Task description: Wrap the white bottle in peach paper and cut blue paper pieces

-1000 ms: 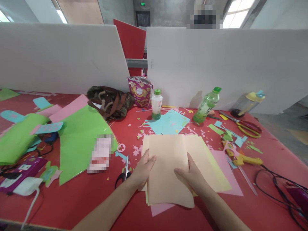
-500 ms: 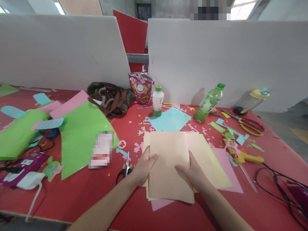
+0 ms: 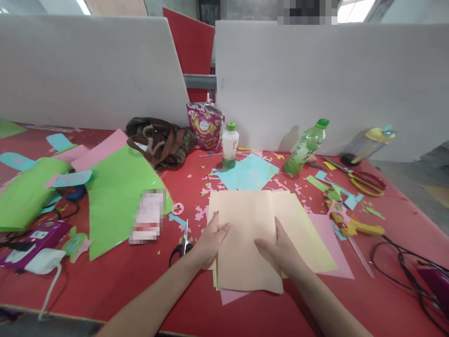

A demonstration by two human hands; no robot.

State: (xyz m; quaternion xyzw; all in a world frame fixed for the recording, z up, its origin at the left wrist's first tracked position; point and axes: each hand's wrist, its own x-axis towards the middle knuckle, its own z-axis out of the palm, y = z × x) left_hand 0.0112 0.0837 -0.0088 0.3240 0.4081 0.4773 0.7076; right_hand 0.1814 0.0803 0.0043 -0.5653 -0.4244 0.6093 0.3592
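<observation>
A folded sheet of peach paper (image 3: 246, 252) lies in front of me, over yellow paper (image 3: 308, 238) and pink paper (image 3: 336, 252). My left hand (image 3: 212, 238) grips its left edge, thumb on top and the other fingers out of sight beneath. On the opposite edge my right hand (image 3: 280, 248) holds it the same way, thumb across the face. Black-handled scissors (image 3: 184, 245) rest just left of my left hand, blades pointing away. Light blue paper (image 3: 249, 173) lies beyond the peach sheet.
Green paper (image 3: 119, 196), a phone (image 3: 148, 216) and a camouflage bag (image 3: 161, 140) are on the left. A white bottle (image 3: 230, 147) and a tilted green bottle (image 3: 305, 149) stand behind. At right lie a yellow glue gun (image 3: 358, 228), its cord, and large shears (image 3: 365, 182). Paper scraps surround these.
Both hands keep their hold on the peach paper, almost unmoved. The whole view has shifted very slightly.
</observation>
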